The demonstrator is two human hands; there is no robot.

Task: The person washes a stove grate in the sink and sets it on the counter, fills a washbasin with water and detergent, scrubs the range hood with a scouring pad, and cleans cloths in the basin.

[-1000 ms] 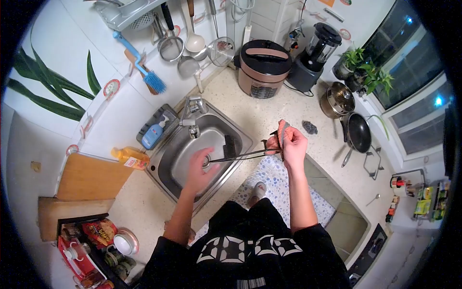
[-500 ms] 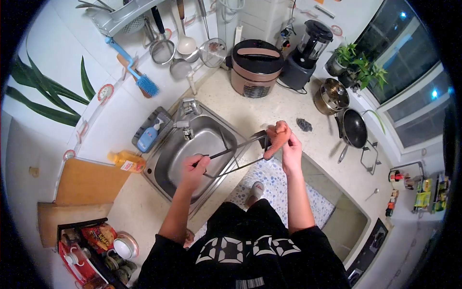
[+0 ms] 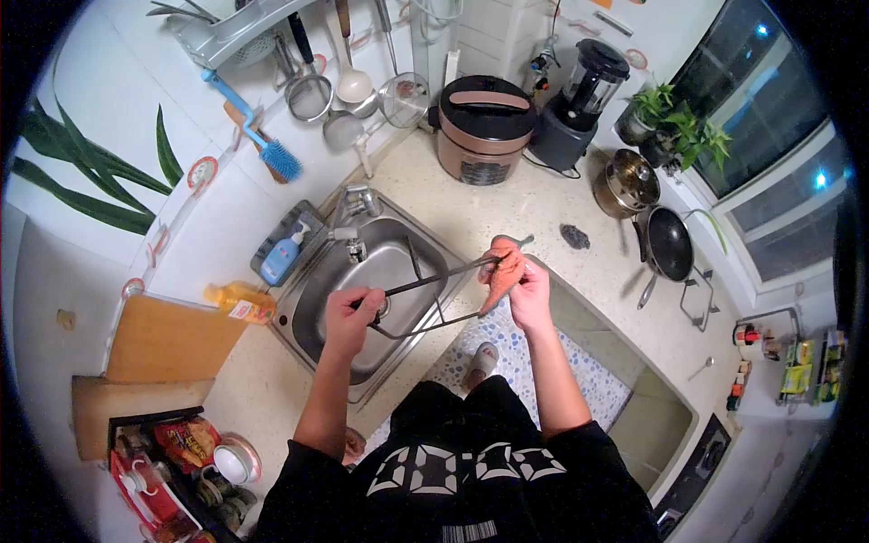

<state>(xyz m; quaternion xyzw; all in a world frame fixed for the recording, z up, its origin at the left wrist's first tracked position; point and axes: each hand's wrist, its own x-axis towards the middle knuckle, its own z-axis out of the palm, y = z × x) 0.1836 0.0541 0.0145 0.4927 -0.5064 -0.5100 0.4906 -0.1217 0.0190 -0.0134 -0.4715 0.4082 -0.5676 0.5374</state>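
Observation:
A dark metal wire rack (image 3: 424, 282) is held level between my two hands, over the sink (image 3: 326, 294) and its front edge. My left hand (image 3: 349, 319) grips the rack's near-left end, fingers closed round the bar. At the opposite end, my right hand (image 3: 530, 294) is closed on an orange cloth (image 3: 503, 279) with a greyish edge. The cloth is bunched around the rack's bar, covering that end. My right fingertips are partly hidden by the cloth.
A faucet (image 3: 348, 233) reaches over the sink, with a blue soap bottle (image 3: 284, 257) behind. Along the counter stand a rice cooker (image 3: 484, 136), blender (image 3: 579, 95), pot (image 3: 625, 184) and frying pan (image 3: 668, 242). A dark scrubber (image 3: 574, 236) lies right of my hands.
My right hand and the cloth have shifted slightly left and down, and the cloth now wraps the rack's end. My left hand has moved slightly left and up along with the rack.

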